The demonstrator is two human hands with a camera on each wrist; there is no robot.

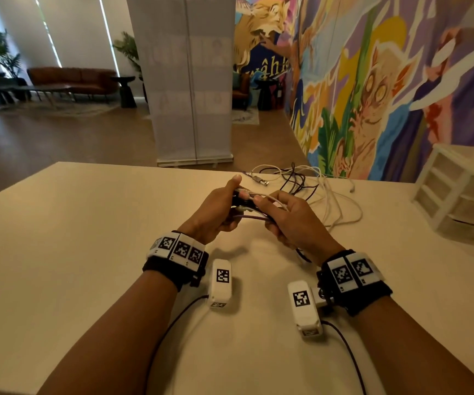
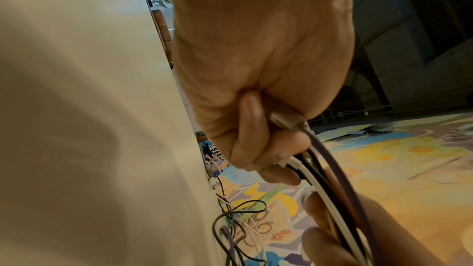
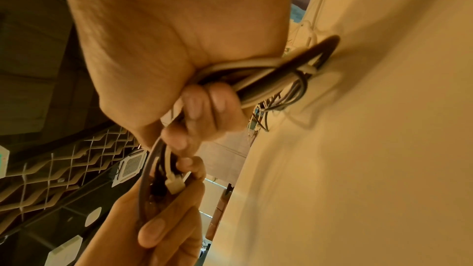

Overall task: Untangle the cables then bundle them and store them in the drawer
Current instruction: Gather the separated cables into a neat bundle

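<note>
White, black, purple: gathered cables (image 1: pixel 254 208), held above the beige table (image 1: pixel 93 223), between both hands.
Left hand (image 1: pixel 215 212): curled tight around plug ends; a white connector (image 3: pixel 175 186) sticks out near fingertips.
Right hand (image 1: pixel 287 220): fingers (image 3: pixel 204 100) wrapped around same strands, just beside the left.
Loose part: tangled pile (image 1: pixel 301 181) lying farther on table, behind the hands, trailing from right fist.
Long axis: gripped section running left to right, nearly level; plug ends pointing to left side.
Step in hand, as judged: aligning ends before coiling.
Doing it well: keep left grip firm on plugs, slide right along strands slowly, shake out crossings, avoid pulling hard on knots.
Drawer unit (image 1: pixel 455 195): white, at right table edge, well apart; drawers appear closed.
</note>
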